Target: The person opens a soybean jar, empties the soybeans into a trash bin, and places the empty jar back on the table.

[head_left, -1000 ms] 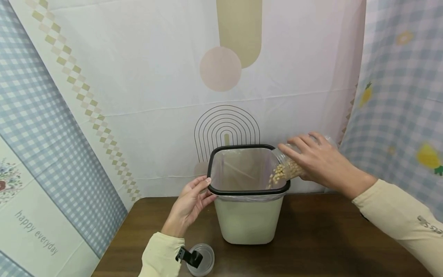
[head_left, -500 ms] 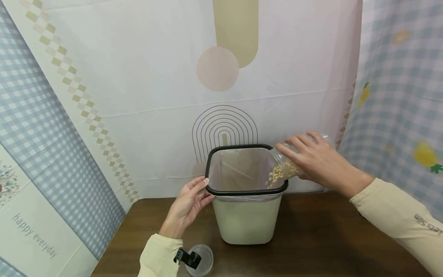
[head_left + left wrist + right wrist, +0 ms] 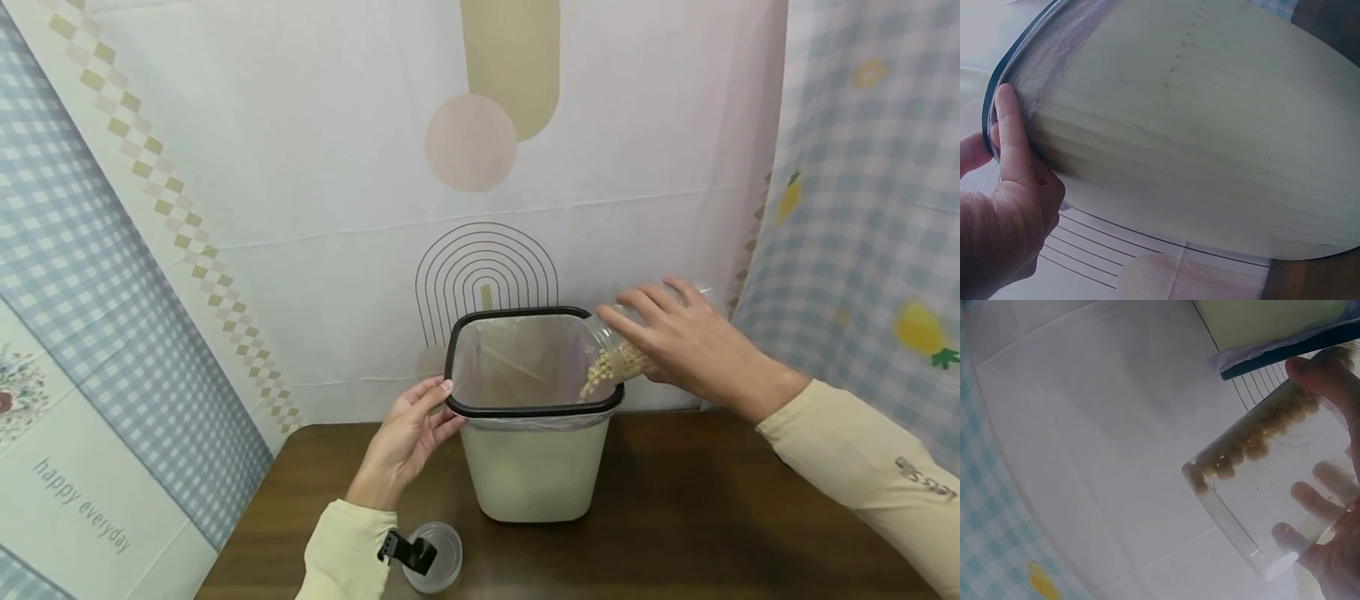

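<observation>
A pale green trash bin (image 3: pixel 534 475) with a black rim stands upright, lined with a thin plastic bag (image 3: pixel 517 358). My left hand (image 3: pixel 408 429) pinches the rim at its left side, the thumb on top and the fingers under the edge. My right hand (image 3: pixel 693 346) grips a clear plastic jar (image 3: pixel 1279 462), tilted mouth-down over the bin's right rim. Pale yellow beans (image 3: pixel 600 373) spill from the jar's mouth into the bin. In the right wrist view, more beans (image 3: pixel 1254 447) lie along the jar's lower side. The bottom of the bin is hidden.
A round clear lid (image 3: pixel 444 560) lies on the dark wooden table (image 3: pixel 697 500), in front of the bin and beside the left wrist's black strap (image 3: pixel 408 552). A white printed cloth (image 3: pixel 337 167) hangs behind, with blue checked cloths at both sides.
Beans keep running out of the tilted jar, with a thinner stream at its mouth now. Both hands hold their places, and the head view has shifted slightly.
</observation>
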`<control>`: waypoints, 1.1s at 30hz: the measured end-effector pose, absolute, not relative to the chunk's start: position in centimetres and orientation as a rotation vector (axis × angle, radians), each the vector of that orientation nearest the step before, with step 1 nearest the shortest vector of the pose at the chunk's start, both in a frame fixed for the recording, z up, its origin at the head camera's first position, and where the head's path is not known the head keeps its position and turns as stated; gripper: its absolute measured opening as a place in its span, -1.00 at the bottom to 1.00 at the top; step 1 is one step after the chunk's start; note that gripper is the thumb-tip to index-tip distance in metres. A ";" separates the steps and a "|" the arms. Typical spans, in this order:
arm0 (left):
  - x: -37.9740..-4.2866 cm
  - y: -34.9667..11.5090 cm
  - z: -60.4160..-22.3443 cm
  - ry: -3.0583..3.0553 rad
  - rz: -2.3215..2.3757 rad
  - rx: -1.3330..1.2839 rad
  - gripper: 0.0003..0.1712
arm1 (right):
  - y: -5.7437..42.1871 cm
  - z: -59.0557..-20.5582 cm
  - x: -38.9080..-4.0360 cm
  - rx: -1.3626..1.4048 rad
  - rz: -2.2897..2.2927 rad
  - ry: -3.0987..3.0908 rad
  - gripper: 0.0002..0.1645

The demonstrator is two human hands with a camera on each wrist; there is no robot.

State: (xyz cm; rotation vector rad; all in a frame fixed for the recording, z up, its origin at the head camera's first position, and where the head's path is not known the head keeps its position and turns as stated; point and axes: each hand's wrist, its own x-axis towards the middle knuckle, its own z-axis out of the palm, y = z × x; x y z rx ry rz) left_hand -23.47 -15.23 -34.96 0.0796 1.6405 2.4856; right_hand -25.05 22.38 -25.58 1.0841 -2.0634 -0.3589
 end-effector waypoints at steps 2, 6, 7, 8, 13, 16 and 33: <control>-23.5 -15.3 -35.0 1.638 2.489 0.077 -0.53 | 22.3 -25.6 -25.0 1.084 -0.361 -2.060 0.30; -23.5 -15.3 -34.9 1.636 2.491 0.076 -0.56 | 22.3 -25.5 -25.0 1.089 -0.356 -2.058 0.28; -23.5 -15.3 -34.9 1.634 2.492 0.076 -0.56 | 22.3 -25.5 -25.0 1.091 -0.355 -2.058 0.29; -23.5 -15.3 -34.9 1.633 2.491 0.078 -0.56 | 22.3 -25.5 -25.0 1.093 -0.355 -2.056 0.29; -23.5 -15.3 -34.9 1.634 2.488 0.080 -0.53 | 22.2 -25.5 -25.0 1.093 -0.363 -2.049 0.33; -23.4 -15.3 -34.9 1.628 2.493 0.078 -0.56 | 22.2 -25.5 -24.9 1.091 -0.367 -2.054 0.37; -23.4 -15.1 -35.0 1.636 2.499 0.078 -0.63 | 22.0 -25.5 -24.8 1.084 -0.406 -2.023 0.37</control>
